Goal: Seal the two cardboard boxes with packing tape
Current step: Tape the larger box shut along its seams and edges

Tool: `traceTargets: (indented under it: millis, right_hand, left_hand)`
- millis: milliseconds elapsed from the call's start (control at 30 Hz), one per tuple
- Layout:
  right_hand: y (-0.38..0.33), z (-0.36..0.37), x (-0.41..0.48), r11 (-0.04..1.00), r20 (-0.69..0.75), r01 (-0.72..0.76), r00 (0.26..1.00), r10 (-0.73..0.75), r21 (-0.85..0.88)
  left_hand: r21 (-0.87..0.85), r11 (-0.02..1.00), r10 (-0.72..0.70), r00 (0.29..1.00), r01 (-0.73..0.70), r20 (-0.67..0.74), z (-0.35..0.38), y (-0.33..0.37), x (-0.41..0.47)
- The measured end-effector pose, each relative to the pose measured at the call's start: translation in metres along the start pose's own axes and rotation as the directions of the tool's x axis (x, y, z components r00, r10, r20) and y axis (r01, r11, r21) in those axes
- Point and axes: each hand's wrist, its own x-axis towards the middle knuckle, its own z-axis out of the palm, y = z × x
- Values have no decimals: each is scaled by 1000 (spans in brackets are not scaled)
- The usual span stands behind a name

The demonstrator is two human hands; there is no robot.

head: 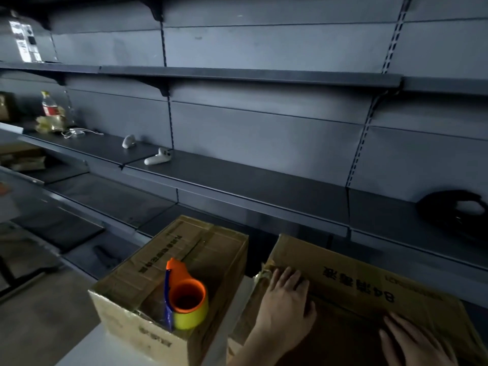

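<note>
Nearest, the right hand [414, 342] lies flat on the right box [356, 281], fingers straight, its grip released and holding nothing. A little farther in, the left hand [286, 299] presses the same box's top near its left end, also flat with the grip released. The flaps look closed under the palms, with a dark seam running between the hands. Cardboard like this is likely light and fairly stiff but springy at the flaps, so they want holding down beside the seam while tape goes on. To the left, the tape dispenser [187, 299] rests on top of the left box [211, 249], apart from both hands. It looks like hard plastic, probably best taken round the roll. Both boxes stand on a pale surface [87, 347]. Beyond are dark shelves [237, 180].
</note>
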Motion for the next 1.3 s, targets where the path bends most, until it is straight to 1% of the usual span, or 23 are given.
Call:
traceTargets:
  millis: [67,100,167,200,233,267,300,333,433,500,567,633,700,733,767,833,933,967,1100,1167,1233,1267,1300]
  right_hand:
    - [7,15,-6,998,-6,24,1000,-24,-62]
    - [6,19,-8,996,2,55,999,-55,-65]
    - [-2,20,-9,993,13,94,996,-93,-69]
    - [-13,14,-8,997,59,66,996,-64,-34]
    - [-35,2,-9,1000,112,-2,994,0,12]
    - [-58,-7,-6,999,1,-32,999,32,17]
    - [-81,-8,-2,999,-127,-14,992,19,43]
    - [-106,-9,0,995,-164,24,986,-9,92]
    - [-178,-11,3,965,-170,176,975,-144,194]
    - [-223,-10,4,934,-200,279,951,-236,223]
    - [-263,-11,6,912,-243,325,933,-265,252]
    - [-295,-12,10,899,-192,337,937,-292,281]
    - [-321,-8,18,903,-116,354,935,-335,244]
    - [-332,-2,22,886,-42,379,923,-382,267]
    - [-341,5,26,869,23,376,914,-405,322]
    - [-356,24,31,859,143,285,916,-374,425]
    - [-373,50,35,889,340,67,909,-241,452]
    - [-378,57,36,888,380,-1,904,-196,461]
    - [-387,72,41,944,404,-72,912,-69,322]
    - [-386,74,39,961,360,-30,930,-73,274]
    - [-381,67,38,949,314,34,939,-138,314]
    - [-377,62,40,928,293,45,942,-163,371]
    - [-371,57,42,886,281,20,945,-168,462]
  left_hand:
    - [-188,982,-4,999,-4,-45,-4,-3,-1]
    - [-319,948,-25,998,4,-62,-8,-5,-3]
    - [-574,817,-87,996,61,-18,-17,-11,-6]
    - [-683,723,-112,993,100,27,-22,-15,-8]
    - [-767,629,-121,991,127,65,-29,-20,-10]
    - [-812,568,-123,989,136,80,-36,-25,-12]
    - [-826,549,-123,990,130,74,-44,-33,-13]
    - [-826,552,-125,991,117,56,-51,-42,-15]
    - [-807,587,-153,988,66,-30,-71,-77,-22]
    - [-803,589,-235,970,92,-62,-81,-107,-27]
    - [-810,577,-332,937,108,-111,-89,-138,-31]
    - [-772,625,-380,908,114,-174,-95,-166,-34]
    - [-732,662,-405,899,161,-169,-100,-187,-37]
    - [-721,667,-413,899,187,-148,-100,-197,-38]
    - [-709,671,-422,898,219,-123,-100,-206,-40]
    - [-694,673,-438,894,257,-93,-98,-221,-43]
    - [-656,700,-452,886,281,-104,-95,-241,-49]
    - [-639,711,-454,885,293,-99,-95,-248,-52]
    - [-605,725,-473,876,328,-92,-96,-264,-56]
    - [-603,725,-480,872,332,-96,-98,-271,-57]
    - [-587,746,-474,870,314,-137,-100,-276,-57]
    - [-576,760,-466,870,300,-161,-102,-278,-58]
    - [-575,762,-468,867,298,-171,-105,-279,-60]
